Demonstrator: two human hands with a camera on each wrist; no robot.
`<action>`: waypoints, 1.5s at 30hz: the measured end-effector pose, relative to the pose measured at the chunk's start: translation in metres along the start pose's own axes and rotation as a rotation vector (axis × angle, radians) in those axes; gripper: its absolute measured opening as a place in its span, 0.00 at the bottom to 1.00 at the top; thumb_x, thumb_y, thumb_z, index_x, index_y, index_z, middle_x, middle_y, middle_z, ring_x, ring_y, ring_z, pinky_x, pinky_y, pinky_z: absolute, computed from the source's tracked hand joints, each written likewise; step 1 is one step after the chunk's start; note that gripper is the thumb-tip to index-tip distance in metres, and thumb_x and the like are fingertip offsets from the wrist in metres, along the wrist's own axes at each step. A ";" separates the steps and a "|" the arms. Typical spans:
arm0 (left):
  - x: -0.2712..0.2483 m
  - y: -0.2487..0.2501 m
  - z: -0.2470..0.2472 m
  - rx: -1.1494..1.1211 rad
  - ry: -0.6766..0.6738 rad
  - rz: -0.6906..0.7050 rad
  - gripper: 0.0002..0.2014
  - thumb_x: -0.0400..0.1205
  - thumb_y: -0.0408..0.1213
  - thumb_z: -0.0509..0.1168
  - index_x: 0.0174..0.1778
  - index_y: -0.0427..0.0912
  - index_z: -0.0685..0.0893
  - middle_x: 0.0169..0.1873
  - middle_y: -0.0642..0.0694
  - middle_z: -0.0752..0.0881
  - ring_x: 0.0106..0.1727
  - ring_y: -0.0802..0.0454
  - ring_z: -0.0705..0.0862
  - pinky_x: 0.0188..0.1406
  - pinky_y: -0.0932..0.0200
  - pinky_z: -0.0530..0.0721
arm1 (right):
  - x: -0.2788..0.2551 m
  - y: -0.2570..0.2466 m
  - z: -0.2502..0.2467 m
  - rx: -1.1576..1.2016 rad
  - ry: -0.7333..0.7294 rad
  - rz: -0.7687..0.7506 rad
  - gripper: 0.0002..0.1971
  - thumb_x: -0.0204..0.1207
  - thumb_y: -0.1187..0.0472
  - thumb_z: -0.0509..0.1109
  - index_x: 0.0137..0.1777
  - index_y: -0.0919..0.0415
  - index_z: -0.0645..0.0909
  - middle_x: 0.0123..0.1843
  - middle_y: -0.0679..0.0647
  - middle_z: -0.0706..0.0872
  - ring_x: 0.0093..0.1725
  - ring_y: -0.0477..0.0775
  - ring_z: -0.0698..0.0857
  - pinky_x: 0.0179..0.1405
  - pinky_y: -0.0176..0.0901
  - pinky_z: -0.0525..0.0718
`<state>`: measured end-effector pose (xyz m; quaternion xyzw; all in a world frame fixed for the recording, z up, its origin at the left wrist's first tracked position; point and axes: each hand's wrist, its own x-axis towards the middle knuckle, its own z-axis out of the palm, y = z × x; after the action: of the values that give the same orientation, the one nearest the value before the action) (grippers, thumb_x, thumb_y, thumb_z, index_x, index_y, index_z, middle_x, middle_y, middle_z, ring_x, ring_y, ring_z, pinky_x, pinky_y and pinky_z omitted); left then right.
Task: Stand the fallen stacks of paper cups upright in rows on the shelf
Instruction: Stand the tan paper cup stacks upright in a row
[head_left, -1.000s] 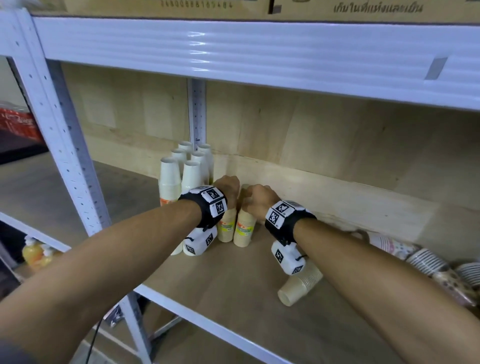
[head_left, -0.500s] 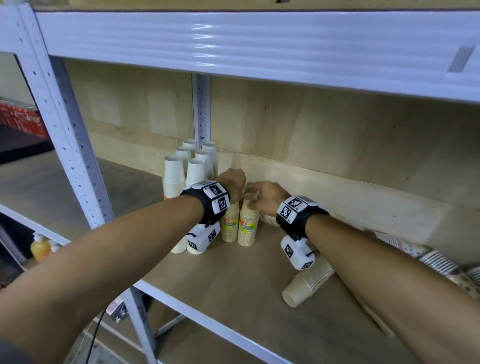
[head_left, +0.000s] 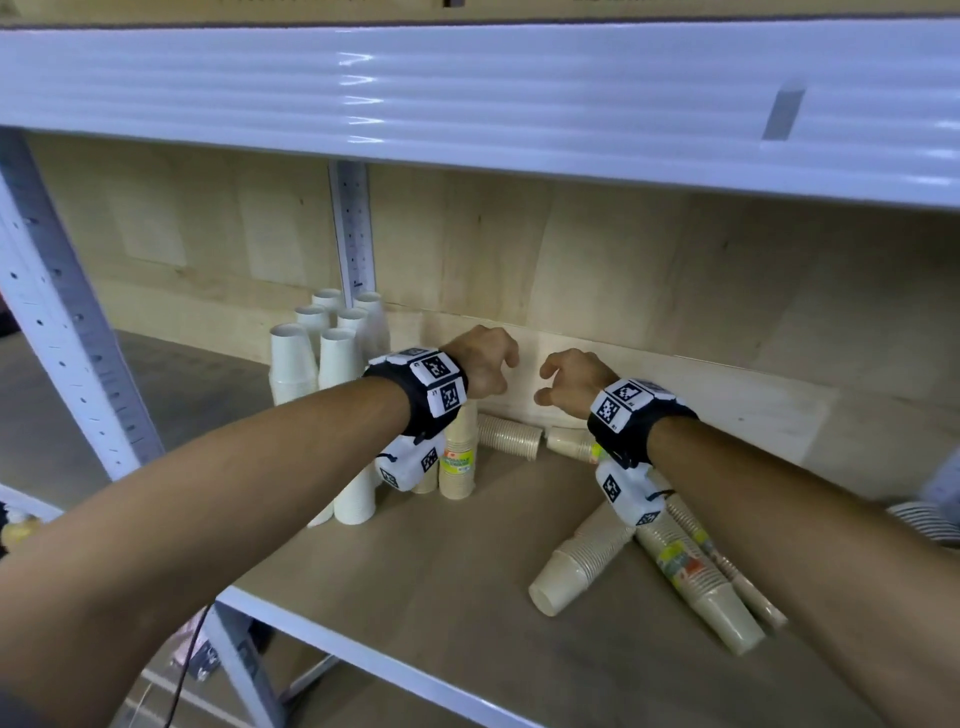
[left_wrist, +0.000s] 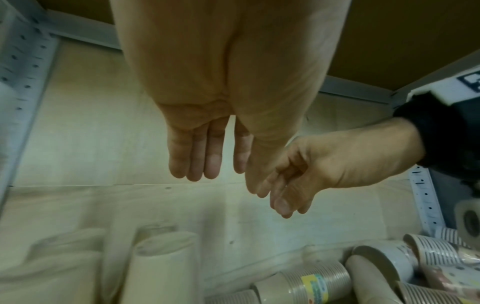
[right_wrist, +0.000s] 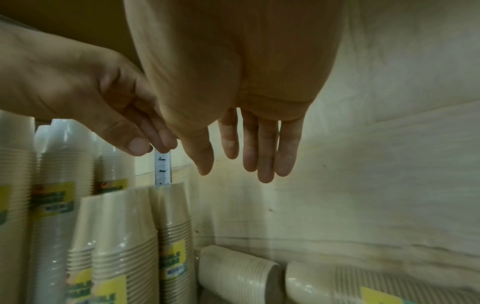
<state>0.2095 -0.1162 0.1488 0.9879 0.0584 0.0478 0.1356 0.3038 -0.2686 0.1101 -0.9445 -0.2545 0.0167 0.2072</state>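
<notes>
Two upright beige cup stacks (head_left: 458, 457) stand beside the rows of upright white cup stacks (head_left: 311, 358) at the shelf's back left. My left hand (head_left: 491, 364) and right hand (head_left: 563, 382) hover just above and behind them, side by side, with relaxed fingers and nothing in them. In the left wrist view the left hand's fingers (left_wrist: 205, 162) hang straight; in the right wrist view the right hand's fingers (right_wrist: 249, 152) hang the same way. Fallen beige stacks (head_left: 509, 435) lie by the back wall under my hands. More fallen stacks (head_left: 582, 561) lie crossed at the front right.
A white perforated upright (head_left: 353, 234) stands behind the white cups, and another post (head_left: 57, 322) at the front left. The shelf above (head_left: 467, 98) hangs low over my hands. Patterned cup stacks (head_left: 924, 525) lie at the far right. The shelf's front edge (head_left: 363, 660) runs below.
Both hands have let go of the tops of the two beige stacks, risen a little and opened. The two stacks stay standing.
</notes>
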 end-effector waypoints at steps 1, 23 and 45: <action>0.003 0.005 0.005 0.005 -0.018 0.003 0.23 0.77 0.37 0.73 0.69 0.51 0.79 0.67 0.46 0.77 0.65 0.46 0.80 0.56 0.59 0.78 | 0.000 0.007 0.000 -0.011 0.002 0.015 0.22 0.68 0.48 0.78 0.62 0.49 0.81 0.58 0.52 0.85 0.56 0.55 0.84 0.53 0.45 0.82; 0.050 0.028 0.131 0.054 -0.074 -0.086 0.23 0.81 0.36 0.66 0.73 0.42 0.76 0.70 0.38 0.77 0.74 0.38 0.72 0.73 0.47 0.72 | 0.009 0.108 0.025 -0.145 -0.176 0.087 0.38 0.65 0.46 0.80 0.76 0.51 0.72 0.77 0.52 0.73 0.73 0.56 0.76 0.68 0.44 0.75; 0.075 0.006 0.170 0.101 -0.069 -0.107 0.27 0.73 0.47 0.70 0.69 0.65 0.74 0.71 0.50 0.75 0.74 0.42 0.69 0.74 0.40 0.65 | 0.025 0.126 0.050 -0.305 -0.152 -0.040 0.30 0.64 0.53 0.81 0.67 0.53 0.81 0.66 0.54 0.84 0.64 0.57 0.83 0.65 0.47 0.82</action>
<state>0.3027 -0.1566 -0.0070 0.9900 0.1088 0.0033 0.0900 0.3788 -0.3365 0.0158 -0.9557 -0.2878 0.0450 0.0417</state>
